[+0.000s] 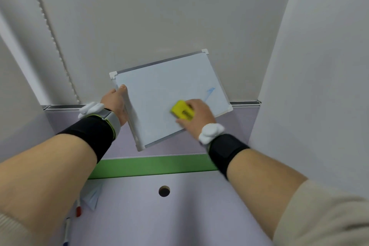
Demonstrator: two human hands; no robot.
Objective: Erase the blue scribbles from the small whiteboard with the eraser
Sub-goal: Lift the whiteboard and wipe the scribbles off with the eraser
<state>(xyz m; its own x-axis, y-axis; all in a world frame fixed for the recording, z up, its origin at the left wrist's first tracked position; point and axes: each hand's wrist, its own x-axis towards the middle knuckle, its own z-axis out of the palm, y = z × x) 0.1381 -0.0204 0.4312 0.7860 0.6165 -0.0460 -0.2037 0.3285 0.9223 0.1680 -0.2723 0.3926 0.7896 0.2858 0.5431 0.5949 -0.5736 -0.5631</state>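
Note:
A small whiteboard (159, 90) with a silver frame is held up off the desk, tilted, in front of the grey partition. My left hand (116, 104) grips its left edge, thumb on the front face. My right hand (196, 115) presses a yellow eraser (182, 113) against the board's lower middle. A short blue scribble (210, 93) shows on the board's right side, just above and right of the eraser. Faint blue smears cover the rest of the surface. Both wrists wear black bands with white markers.
Below lies a lilac desk (179, 215) with a round cable hole (164, 191) and a green strip (155, 167). At the lower left lie a red-capped marker (78, 210), another marker (66, 229) and a folded white paper (92, 196). Grey partition walls stand on three sides.

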